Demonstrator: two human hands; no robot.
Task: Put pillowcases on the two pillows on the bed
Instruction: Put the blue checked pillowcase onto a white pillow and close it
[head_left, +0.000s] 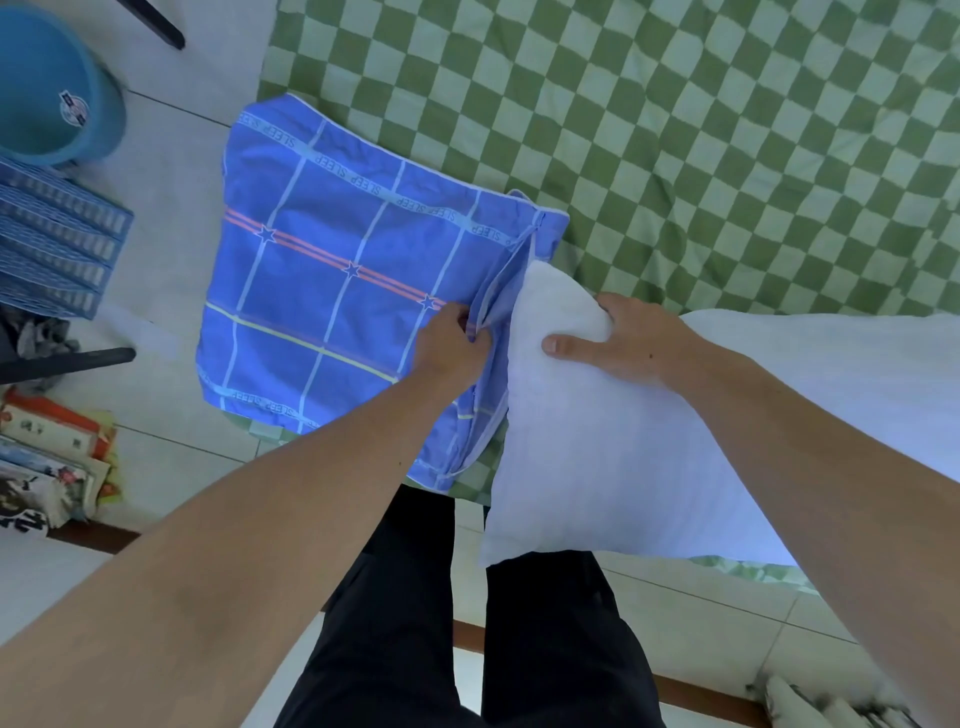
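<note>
A blue pillowcase (332, 291) with a white grid, orange stripes and "SLEEP" lettering lies flat at the left edge of the bed, its opening facing right. My left hand (452, 348) pinches the upper edge of that opening. A bare white pillow (613, 447) lies to the right of the case, its near corner at the opening. My right hand (623, 338) grips that corner, thumb on top. More white fabric (841, 364) stretches to the right behind my forearm; whether it is a second pillow I cannot tell.
The bed has a green and white checked sheet (675, 130). On the tiled floor to the left stand a teal bucket (52, 88), blue plastic trays (57, 239) and a stack of books (47, 457). My dark-trousered legs (467, 623) stand against the bed's edge.
</note>
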